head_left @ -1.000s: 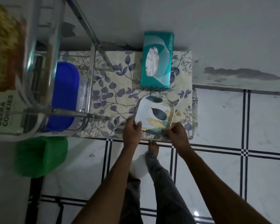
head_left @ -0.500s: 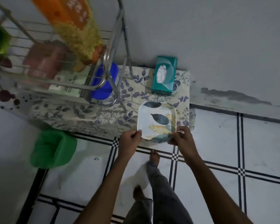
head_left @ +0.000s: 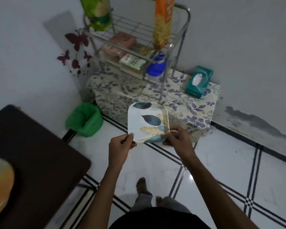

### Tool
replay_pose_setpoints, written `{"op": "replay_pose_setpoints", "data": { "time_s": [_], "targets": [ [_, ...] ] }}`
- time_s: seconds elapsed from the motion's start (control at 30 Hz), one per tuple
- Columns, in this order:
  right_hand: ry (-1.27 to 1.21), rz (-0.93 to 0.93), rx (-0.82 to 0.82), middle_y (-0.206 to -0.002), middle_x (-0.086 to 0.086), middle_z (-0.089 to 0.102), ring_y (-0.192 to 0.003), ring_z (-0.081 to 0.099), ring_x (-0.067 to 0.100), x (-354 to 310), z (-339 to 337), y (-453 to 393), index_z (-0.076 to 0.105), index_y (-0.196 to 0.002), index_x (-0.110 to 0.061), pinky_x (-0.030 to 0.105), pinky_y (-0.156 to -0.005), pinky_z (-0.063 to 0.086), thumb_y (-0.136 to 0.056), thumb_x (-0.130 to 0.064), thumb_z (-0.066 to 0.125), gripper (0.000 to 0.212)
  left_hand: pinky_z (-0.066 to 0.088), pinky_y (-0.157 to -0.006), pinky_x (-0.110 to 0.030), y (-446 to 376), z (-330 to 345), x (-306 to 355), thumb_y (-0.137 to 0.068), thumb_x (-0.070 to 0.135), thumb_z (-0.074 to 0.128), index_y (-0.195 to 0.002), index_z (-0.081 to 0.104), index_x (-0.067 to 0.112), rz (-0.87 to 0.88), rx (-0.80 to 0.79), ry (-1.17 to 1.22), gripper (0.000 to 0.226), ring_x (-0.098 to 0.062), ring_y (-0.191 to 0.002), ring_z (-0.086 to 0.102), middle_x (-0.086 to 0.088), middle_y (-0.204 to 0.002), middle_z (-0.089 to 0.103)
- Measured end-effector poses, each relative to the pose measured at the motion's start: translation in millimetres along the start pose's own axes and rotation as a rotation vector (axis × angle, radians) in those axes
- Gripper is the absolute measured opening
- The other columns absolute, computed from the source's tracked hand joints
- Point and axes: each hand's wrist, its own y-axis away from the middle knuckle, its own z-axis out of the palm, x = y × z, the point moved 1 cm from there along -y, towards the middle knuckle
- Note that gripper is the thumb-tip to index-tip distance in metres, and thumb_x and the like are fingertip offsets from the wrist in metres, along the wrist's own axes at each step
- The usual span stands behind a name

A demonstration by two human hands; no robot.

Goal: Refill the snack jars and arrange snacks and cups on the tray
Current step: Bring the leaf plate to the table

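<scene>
A small white tray (head_left: 139, 119) printed with blue and yellow leaves is held in the air in front of a low cloth-covered table (head_left: 195, 109). My left hand (head_left: 120, 146) pinches its near left corner. My right hand (head_left: 177, 138) pinches its near right corner. On the table stands a metal rack (head_left: 180, 47) with snack packets: a green one (head_left: 97, 15), an orange one (head_left: 162, 25), and boxes of cookies (head_left: 132, 61). A jar with a blue lid (head_left: 156, 68) sits on the rack's lower level.
A teal tissue box (head_left: 199, 81) lies on the table's right part. A green bin (head_left: 85, 119) stands on the tiled floor left of the table. A dark table (head_left: 33, 156) fills the near left. My feet (head_left: 141, 185) are below.
The tray has been lifted off the cloth-covered table and drawn back toward me, held by both hands. The view has pulled back, showing the whole rack and the dark table.
</scene>
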Motion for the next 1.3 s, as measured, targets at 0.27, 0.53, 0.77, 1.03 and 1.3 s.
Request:
{"op": "replay_pose_setpoints", "data": {
  "time_s": [0.27, 0.53, 0.77, 1.03, 1.3],
  "targets": [
    [0.122, 0.028, -0.373, -0.083, 0.008, 0.070, -0.069, 0.069, 0.012, 50.0, 86.4, 64.7, 0.056, -0.106, -0.001, 0.027, -0.062, 0.059, -0.096, 0.000, 0.057, 0.011, 0.055, -0.057, -0.020, 130.2, -97.0, -53.8, -0.096, 0.012, 0.064, -0.074, 0.074, 0.017, -0.128, 0.414, 0.147, 0.024, -0.013, -0.060, 0.070, 0.000, -0.061, 0.071],
    [0.267, 0.087, -0.681, -0.077, 0.007, 0.071, -0.068, 0.070, 0.015, 108.4, 188.5, 139.3, 0.058, -0.102, -0.006, 0.028, -0.062, 0.059, -0.093, 0.001, 0.060, 0.011, 0.061, -0.070, -0.032, 222.7, -193.8, -126.2, -0.094, 0.015, 0.067, -0.087, 0.075, 0.010, -0.252, 0.706, 0.202, 0.012, -0.025, -0.073, 0.075, -0.010, -0.076, 0.076],
    [0.481, 0.076, -0.714, -0.082, 0.016, 0.070, -0.070, 0.071, 0.021, 166.2, 279.0, 148.1, 0.063, -0.105, 0.000, 0.030, -0.062, 0.060, -0.093, 0.005, 0.058, 0.014, 0.062, -0.075, -0.041, 221.9, -257.1, -191.4, -0.094, 0.021, 0.068, -0.090, 0.076, 0.006, -0.397, 0.792, 0.231, 0.018, -0.020, -0.067, 0.074, -0.005, -0.069, 0.075],
    [0.642, -0.032, -0.602, -0.089, 0.016, 0.072, -0.081, 0.071, 0.031, 199.0, 349.2, 130.0, 0.069, -0.101, 0.000, 0.045, -0.070, 0.062, -0.088, 0.006, 0.064, 0.016, 0.059, -0.069, -0.043, 179.1, -317.5, -226.4, -0.092, 0.022, 0.070, -0.066, 0.070, 0.028, -0.440, 0.692, 0.137, 0.027, -0.018, -0.064, 0.072, 0.003, -0.061, 0.071],
    [0.631, -0.054, -0.589, -0.094, 0.011, 0.072, -0.087, 0.072, 0.026, 202.7, 369.3, 119.1, 0.070, -0.107, -0.005, 0.040, -0.072, 0.062, -0.090, 0.001, 0.065, 0.018, 0.055, -0.064, -0.029, 160.6, -336.2, -232.3, -0.089, 0.024, 0.073, -0.071, 0.073, 0.021, -0.445, 0.675, 0.098, 0.018, -0.005, -0.057, 0.066, 0.003, -0.062, 0.072]
  ]
}}
